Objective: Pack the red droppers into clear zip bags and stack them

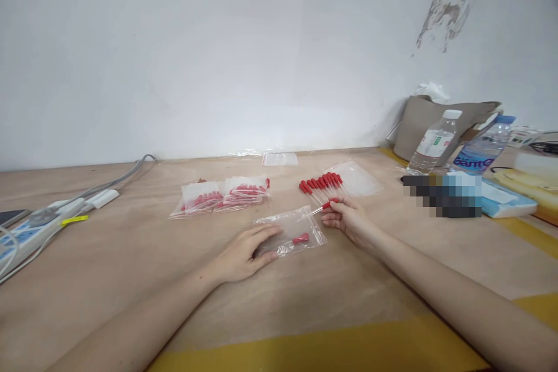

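Observation:
My left hand [246,253] rests on the near end of a clear plastic bag [291,230] lying on the wooden table [131,279], its fingers curled on the bag's edge. One red-capped dropper [300,238] lies inside the bag. My right hand [349,218] pinches another red-capped dropper [328,204] by its cap at the bag's right side. A row of loose red-capped droppers [321,183] lies just behind my right hand. Two filled bags of droppers [224,195] lie to the left of the row.
Empty clear bags lie at the back [280,158] and beside the loose droppers [360,179]. A power strip with cables [39,224] sits at the left. Two water bottles [436,142], a grey pouch [425,122] and a blue pack [505,197] stand at the right.

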`<state>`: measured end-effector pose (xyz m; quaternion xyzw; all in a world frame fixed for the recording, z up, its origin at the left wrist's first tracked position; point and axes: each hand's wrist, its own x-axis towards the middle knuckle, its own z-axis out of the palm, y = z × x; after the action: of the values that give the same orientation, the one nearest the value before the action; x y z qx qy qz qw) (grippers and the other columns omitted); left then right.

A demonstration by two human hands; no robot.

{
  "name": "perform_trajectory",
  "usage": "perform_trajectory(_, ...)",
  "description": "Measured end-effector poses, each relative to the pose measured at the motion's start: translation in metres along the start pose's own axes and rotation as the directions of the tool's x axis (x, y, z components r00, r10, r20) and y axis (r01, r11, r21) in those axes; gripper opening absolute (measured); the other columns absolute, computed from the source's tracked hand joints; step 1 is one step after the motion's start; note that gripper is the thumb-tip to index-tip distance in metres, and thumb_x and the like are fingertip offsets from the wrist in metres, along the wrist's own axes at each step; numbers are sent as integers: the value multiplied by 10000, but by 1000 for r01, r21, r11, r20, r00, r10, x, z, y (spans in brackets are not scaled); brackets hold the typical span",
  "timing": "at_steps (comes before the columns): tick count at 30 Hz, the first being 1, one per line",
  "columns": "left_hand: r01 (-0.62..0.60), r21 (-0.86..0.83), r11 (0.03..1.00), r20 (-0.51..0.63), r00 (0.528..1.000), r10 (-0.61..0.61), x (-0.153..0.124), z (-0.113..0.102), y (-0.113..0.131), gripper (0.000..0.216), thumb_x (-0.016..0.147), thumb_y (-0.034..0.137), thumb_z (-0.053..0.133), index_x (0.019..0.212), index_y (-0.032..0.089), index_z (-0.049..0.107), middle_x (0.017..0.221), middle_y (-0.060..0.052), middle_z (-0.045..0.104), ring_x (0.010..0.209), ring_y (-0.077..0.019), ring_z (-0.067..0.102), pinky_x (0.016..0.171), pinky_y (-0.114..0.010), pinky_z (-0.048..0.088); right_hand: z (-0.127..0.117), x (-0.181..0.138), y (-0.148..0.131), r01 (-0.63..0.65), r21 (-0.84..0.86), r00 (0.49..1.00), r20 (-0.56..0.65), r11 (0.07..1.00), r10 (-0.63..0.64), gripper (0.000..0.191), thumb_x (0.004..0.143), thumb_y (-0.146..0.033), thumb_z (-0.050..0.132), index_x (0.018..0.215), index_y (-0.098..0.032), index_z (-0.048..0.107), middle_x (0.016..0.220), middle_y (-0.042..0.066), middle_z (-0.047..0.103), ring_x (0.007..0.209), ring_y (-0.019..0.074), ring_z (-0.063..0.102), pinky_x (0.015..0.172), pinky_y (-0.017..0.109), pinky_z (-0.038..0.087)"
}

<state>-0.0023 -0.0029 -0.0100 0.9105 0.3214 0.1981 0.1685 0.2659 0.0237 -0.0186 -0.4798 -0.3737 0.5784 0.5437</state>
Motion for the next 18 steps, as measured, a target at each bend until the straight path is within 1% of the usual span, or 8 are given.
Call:
perform_trajectory(2,9,5,1000,-17,1000,-9,0,0,1,460,859,350,481,1295,259,366,1283,-43,464,1153,-219,445,968,-401,366,-3,-4,0,1,-90,994,109,996,8,142,733,-208,557,829,-198,453,686,-2,596,537,99,583,534,243,487)
perform_trajectory(5,13,26,1000,-27,1000,-13,-1,0,1,462,862,347,478,1298,256,354,1293,-45,450,1168,-221,428,978,-401,354,-7,-7,-1,57,-311,960,278,949,33,250,641,-248,665,826,-170,515,567,-48,542,463,67,506,439,185,392)
perform_trajectory(7,16,36,999,-21,1000,-15,-1,-1,1,457,864,343,474,1297,256,357,1302,-41,441,1185,-219,410,991,-397,341,-8,-6,-3,105,-410,931,360,906,55,283,599,-261,695,816,-148,551,529,-66,515,432,45,447,421,170,337)
perform_trajectory(8,15,37,999,-15,1000,-15,-1,-1,1,456,865,342,472,1298,256,356,1308,-41,435,1192,-221,402,995,-398,337,-8,-5,-4,132,-434,921,385,891,52,287,589,-263,700,811,-139,567,541,-63,525,442,43,443,435,171,337)
perform_trajectory(11,6,36,999,-5,1000,-6,0,-1,1,459,868,339,466,1305,258,350,1321,-40,420,1206,-224,386,999,-406,331,-3,-3,-4,225,-452,893,451,863,3,271,599,-286,686,807,-129,612,623,-26,585,533,67,496,516,194,380)
perform_trajectory(14,-1,35,999,2,1000,1,1,-2,1,458,871,333,463,1307,257,347,1321,-41,421,1210,-220,382,996,-404,335,5,-3,0,294,-432,842,540,852,-17,267,648,-335,645,825,-135,638,696,9,628,623,105,547,579,219,407)
perform_trajectory(15,-2,34,999,6,1000,2,1,-2,1,458,872,330,462,1308,256,347,1320,-41,422,1210,-218,381,997,-403,335,7,-4,2,305,-418,832,554,856,-25,280,662,-349,632,848,-139,640,732,18,638,654,115,560,595,224,413)
perform_trajectory(18,-1,33,999,9,1000,1,1,-2,1,462,870,332,464,1310,256,345,1321,-43,422,1211,-221,379,997,-412,333,13,-7,4,313,-416,850,524,854,-56,354,651,-381,646,926,-159,626,767,20,643,651,125,568,573,224,420)
